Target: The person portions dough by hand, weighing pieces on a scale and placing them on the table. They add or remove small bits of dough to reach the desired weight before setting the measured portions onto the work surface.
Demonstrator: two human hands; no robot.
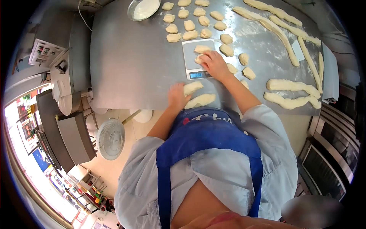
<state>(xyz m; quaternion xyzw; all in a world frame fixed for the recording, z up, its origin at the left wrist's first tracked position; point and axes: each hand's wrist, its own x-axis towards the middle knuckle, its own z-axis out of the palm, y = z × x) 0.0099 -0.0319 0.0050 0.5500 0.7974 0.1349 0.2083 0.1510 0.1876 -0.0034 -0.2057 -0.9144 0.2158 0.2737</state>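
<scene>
My right hand (214, 64) is closed on a small dough piece (198, 59) over the white digital scale (185, 57). Another dough piece (202, 49) lies on the scale's plate just beyond my fingers. The scale's blue display is lit, its digits too small to read surely. My left hand (177, 96) rests on the table near its front edge, thumb spread away from the fingers. It is against the left end of a short dough strip (193, 87). A second short dough strip (201, 100) lies closer to my blue apron (207, 129).
Rows of dough pieces (189, 25) cover the back of the metal table (126, 65), beside a glass bowl of flour (145, 9). Long dough ropes (272, 27) and folded dough ropes (291, 101) lie at right. A white fan (110, 139) stands below the table's left front.
</scene>
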